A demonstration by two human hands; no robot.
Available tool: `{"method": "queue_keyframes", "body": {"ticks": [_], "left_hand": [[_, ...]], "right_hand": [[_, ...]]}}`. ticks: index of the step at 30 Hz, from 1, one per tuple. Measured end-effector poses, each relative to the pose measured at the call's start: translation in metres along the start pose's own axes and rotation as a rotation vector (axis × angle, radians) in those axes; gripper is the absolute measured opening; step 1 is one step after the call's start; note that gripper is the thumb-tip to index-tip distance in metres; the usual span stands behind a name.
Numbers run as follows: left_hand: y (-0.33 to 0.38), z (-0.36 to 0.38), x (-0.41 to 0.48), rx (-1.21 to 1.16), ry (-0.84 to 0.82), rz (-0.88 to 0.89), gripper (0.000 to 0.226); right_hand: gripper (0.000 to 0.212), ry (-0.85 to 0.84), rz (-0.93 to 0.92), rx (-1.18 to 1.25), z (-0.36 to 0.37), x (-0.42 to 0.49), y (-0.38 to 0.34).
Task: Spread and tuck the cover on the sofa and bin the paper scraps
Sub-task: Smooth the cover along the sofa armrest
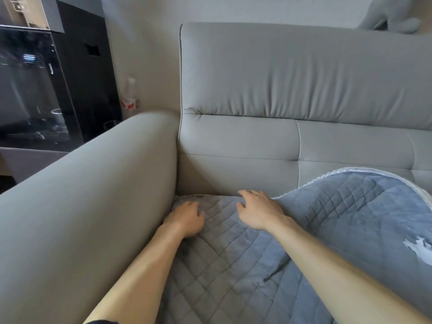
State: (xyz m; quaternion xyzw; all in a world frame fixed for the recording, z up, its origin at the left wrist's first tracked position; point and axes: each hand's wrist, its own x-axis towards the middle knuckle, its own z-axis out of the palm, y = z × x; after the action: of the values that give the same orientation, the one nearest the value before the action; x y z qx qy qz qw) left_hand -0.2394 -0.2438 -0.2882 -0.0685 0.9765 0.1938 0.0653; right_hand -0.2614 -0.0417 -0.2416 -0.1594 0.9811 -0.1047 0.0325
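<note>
Sofa (pixel 257 78) fills most of the view: grey, padded back with stitched panels, and a broad rounded armrest (pixel 81 195) running down my left side.

Cover (pixel 233 265) next in size: blue-grey, quilted in diamonds, lying on the seat under both my forearms. Near the armrest it lies fairly flat and reaches back to the foot of the backrest. On my right it rises in a loose hump, its pale lacy edge (pixel 350 174) leaning against the lower back panel.

Black cabinet (pixel 58 90) with a glossy front stands beyond the armrest, against the wall.

Right hand (pixel 257 211): palm down on the cover near the rear seam, fingers spread and fairly straight, holding nothing, just beside the start of the hump.

Left hand (pixel 187 218): at the back left corner of the seat, hard against the armrest. Knuckles up, fingers curled down onto the cover; the tips are hidden, so I cannot tell whether they pinch the cloth or only press it.

Pale ragged patch (pixel 418 247) on the cover at the far right; too unclear to name.

Clear bottle (pixel 131 87) stands by the wall between cabinet and sofa.

Thin ring (pixel 195 204) on a left finger.
</note>
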Motion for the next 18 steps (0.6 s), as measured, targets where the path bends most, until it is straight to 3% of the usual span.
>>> {"method": "queue_keyframes", "body": {"ticks": [3, 7, 12, 18], "left_hand": [[-0.002, 0.012, 0.014, -0.038, 0.008, 0.043, 0.059], [0.001, 0.026, 0.03, -0.102, 0.147, 0.122, 0.057], [0.011, 0.039, 0.051, 0.092, 0.237, 0.112, 0.059], [0.016, 0.04, 0.073, 0.209, 0.192, 0.106, 0.057]], "right_hand": [[0.046, -0.03, 0.035, -0.012, 0.009, 0.013, 0.005], [0.048, -0.085, -0.004, 0.013, 0.027, 0.039, 0.007], [0.069, 0.085, -0.016, -0.049, 0.06, 0.052, 0.01], [0.057, 0.041, -0.02, -0.092, 0.063, 0.071, 0.012]]}}
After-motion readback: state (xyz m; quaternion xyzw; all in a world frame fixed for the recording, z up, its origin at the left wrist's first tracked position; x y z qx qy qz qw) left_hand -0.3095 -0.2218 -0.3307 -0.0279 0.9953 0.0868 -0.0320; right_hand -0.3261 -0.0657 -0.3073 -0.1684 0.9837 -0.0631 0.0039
